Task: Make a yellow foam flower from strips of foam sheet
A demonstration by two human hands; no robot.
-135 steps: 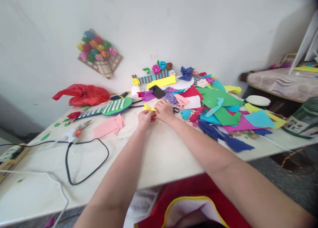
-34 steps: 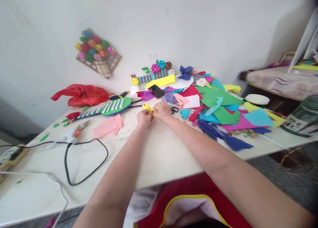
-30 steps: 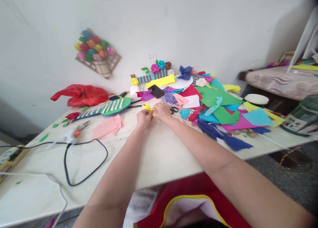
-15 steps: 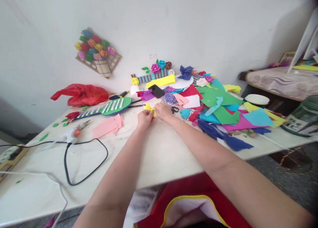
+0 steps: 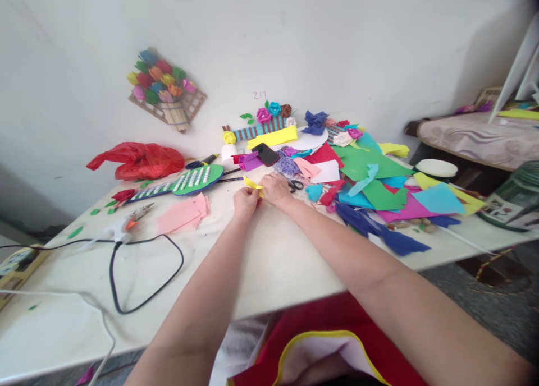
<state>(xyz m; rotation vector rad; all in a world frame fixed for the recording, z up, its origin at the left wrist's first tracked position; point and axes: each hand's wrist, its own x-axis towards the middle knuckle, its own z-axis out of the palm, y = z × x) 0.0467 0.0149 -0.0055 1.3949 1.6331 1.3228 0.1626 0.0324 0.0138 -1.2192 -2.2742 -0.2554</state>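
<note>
Between my two hands is a small piece of yellow crepe paper, its pointed end sticking up past the fingers. My left hand pinches it from the left, thumb and fingers together. From the right, my right hand grips the same paper, its knuckles hiding most of the fingertips. Black-handled scissors lie just right of my right hand. A dark pencil-like stick is on the table behind my left hand.
Coloured paper scraps cover the table's right side. A phone lies at the back. On the left are pink paper sheets, a glue gun with a looping black cord, and a red plastic bag.
The yellow paper's visible end has turned lower and looks narrower between my fingers. Both hands stay in nearly the same place.
</note>
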